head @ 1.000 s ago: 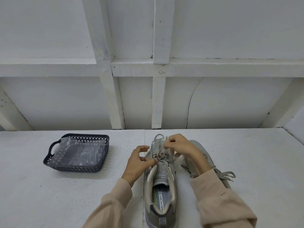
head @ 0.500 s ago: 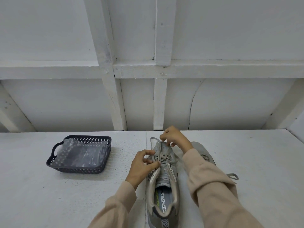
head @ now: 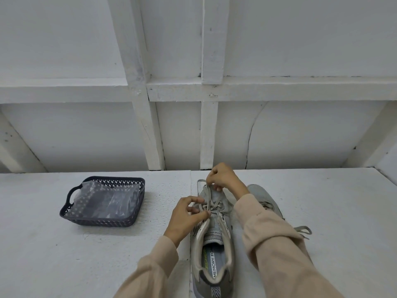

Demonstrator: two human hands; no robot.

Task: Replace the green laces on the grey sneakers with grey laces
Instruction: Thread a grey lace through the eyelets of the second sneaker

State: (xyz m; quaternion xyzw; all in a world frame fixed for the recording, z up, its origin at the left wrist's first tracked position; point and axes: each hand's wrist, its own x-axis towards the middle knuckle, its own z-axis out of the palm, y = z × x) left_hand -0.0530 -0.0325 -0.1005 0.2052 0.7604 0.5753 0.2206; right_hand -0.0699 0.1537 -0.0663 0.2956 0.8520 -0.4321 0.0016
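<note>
The insole (head: pixel 211 268) of the near sneaker (head: pixel 216 237) reads "MEMORY FO"; the rest of the word is hidden. A second sneaker (head: pixel 261 195) lies just beside it on the table (head: pixel 335 207). The left hand (head: pixel 185 215) pinches the grey lace (head: pixel 211 204) mid-shoe. The right hand (head: pixel 223 177) pinches the lace above the toe. One basket (head: pixel 101 221) sits well apart.

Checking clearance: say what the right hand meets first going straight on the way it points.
Probably the white upright beam on the back wall, though depth is unclear. The right hand, pinching a grey lace over the sneaker's toe, points away and slightly left, with only table between.
</note>
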